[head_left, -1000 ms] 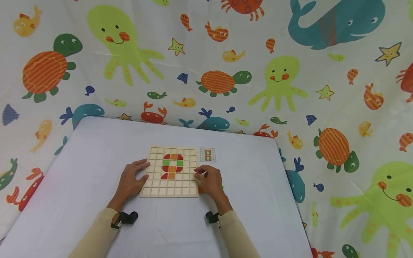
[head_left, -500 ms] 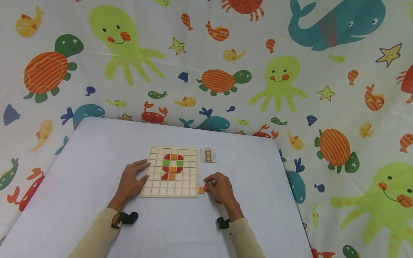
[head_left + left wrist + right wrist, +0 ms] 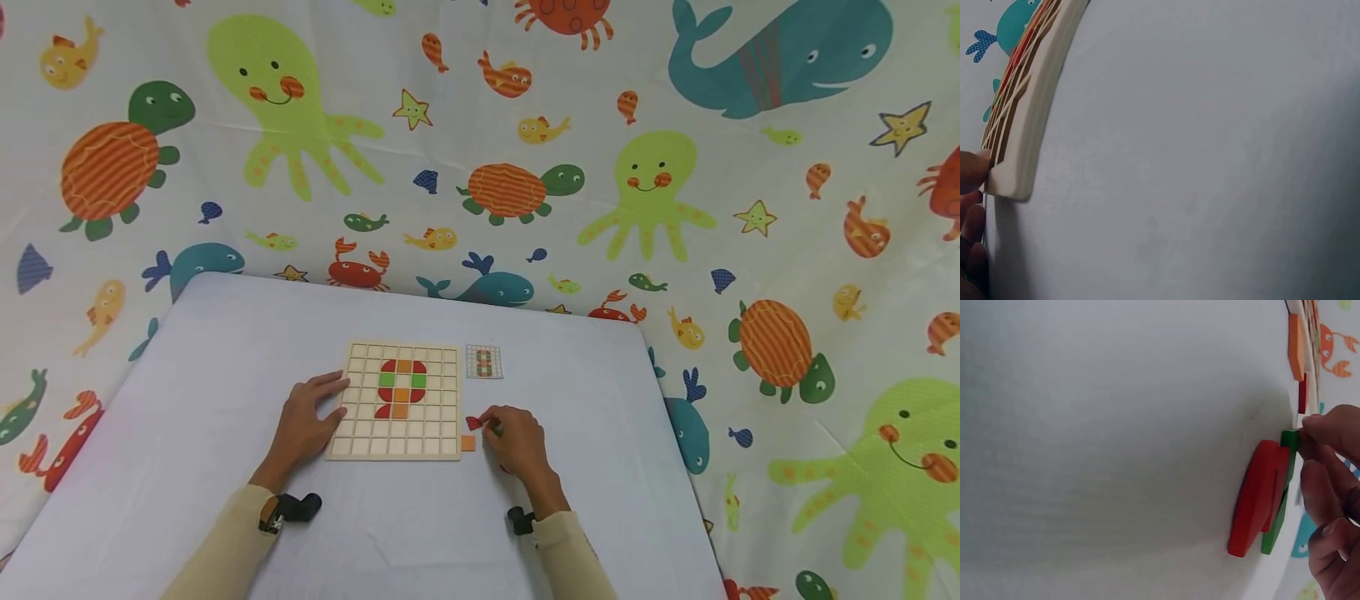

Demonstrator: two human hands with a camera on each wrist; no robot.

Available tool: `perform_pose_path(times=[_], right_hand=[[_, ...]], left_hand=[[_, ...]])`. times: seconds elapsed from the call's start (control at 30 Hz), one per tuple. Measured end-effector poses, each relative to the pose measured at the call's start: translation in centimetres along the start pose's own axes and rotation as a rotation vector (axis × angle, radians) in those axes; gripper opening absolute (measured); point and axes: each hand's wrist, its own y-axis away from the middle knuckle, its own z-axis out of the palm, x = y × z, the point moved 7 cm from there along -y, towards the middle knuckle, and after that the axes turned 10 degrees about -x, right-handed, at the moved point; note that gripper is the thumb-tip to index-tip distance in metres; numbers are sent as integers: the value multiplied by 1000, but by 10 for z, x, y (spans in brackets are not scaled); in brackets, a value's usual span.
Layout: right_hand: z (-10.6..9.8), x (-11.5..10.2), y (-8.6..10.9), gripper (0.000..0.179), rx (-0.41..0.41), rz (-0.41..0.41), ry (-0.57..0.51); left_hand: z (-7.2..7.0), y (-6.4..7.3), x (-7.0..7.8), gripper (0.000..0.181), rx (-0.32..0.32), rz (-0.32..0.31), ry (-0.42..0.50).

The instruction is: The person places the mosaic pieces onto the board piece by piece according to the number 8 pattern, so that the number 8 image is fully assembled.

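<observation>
A square wooden grid board (image 3: 367,429) lies on the table, with red, orange and green pieces set in its upper middle cells. My left hand (image 3: 303,421) rests at its left edge, thumb and fingers spread against the frame. To the right of the board, my right hand (image 3: 517,442) has bent fingers, with the tips at a red piece (image 3: 473,422). In the right wrist view a green block (image 3: 1289,439) sits right by the fingertips; whether they pinch it is unclear. A thick red block (image 3: 1254,500) and another green block (image 3: 1274,528) lie beside it.
An orange square (image 3: 468,443) lies against the board's right edge. A small card (image 3: 483,362) with a gridded pattern lies beyond, at the board's upper right. The white table (image 3: 405,533) ends at a cloth (image 3: 525,242) printed with sea animals.
My right hand has moved from the board's right edge to the loose pieces at its right. A red piece now shows left of its fingertips, and the orange square is uncovered. My left hand stays put.
</observation>
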Motion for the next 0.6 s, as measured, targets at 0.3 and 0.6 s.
perform_pose_path(times=[0.3, 0.6], right_hand=[[4, -5, -8, 18, 52, 10, -49], [10, -8, -19, 20, 24, 41, -186]], left_hand=[[-1, 0, -1, 49, 7, 2, -4], [1, 0, -1, 50, -2, -2, -3]])
